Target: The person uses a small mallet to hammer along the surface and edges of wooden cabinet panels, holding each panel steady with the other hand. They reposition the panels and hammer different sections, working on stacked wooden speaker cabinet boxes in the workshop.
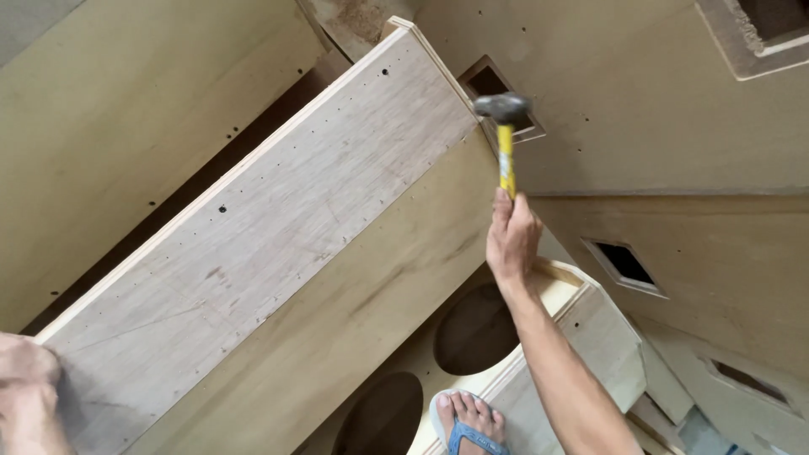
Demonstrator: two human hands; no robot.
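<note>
In the head view, the right hand [512, 236] is clamped around the lower end of a hammer [504, 135] with a yellow handle and a dark steel head; the head hangs at about one o'clock from the hand, blurred, just beside the far corner of a long plywood panel [253, 253]. That panel runs from seven o'clock up to one o'clock across the picture, its pale face dotted with rows of small nail or screw holes along both long edges. The left hand [25, 388] sits at the panel's near end, at eight o'clock in the frame, resting on or against the corner; whether its fingers are curled over the edge or spread flat I cannot tell, since it is cut off by the frame. The hammer looks top-heavy and rigid, best held low on the handle as it is now, where the swing has reach. The panel seems stiff and fairly heavy, with sharp thin edges that could splinter; its long edges or its end corners are the natural places to steady it. At five o'clock lies a speaker-style plywood box [581, 329] with round cut-outs, and a foot in a blue sandal [468, 421] stands on it. More plywood cabinets [674, 109] with square openings fill the three o'clock side.
</note>
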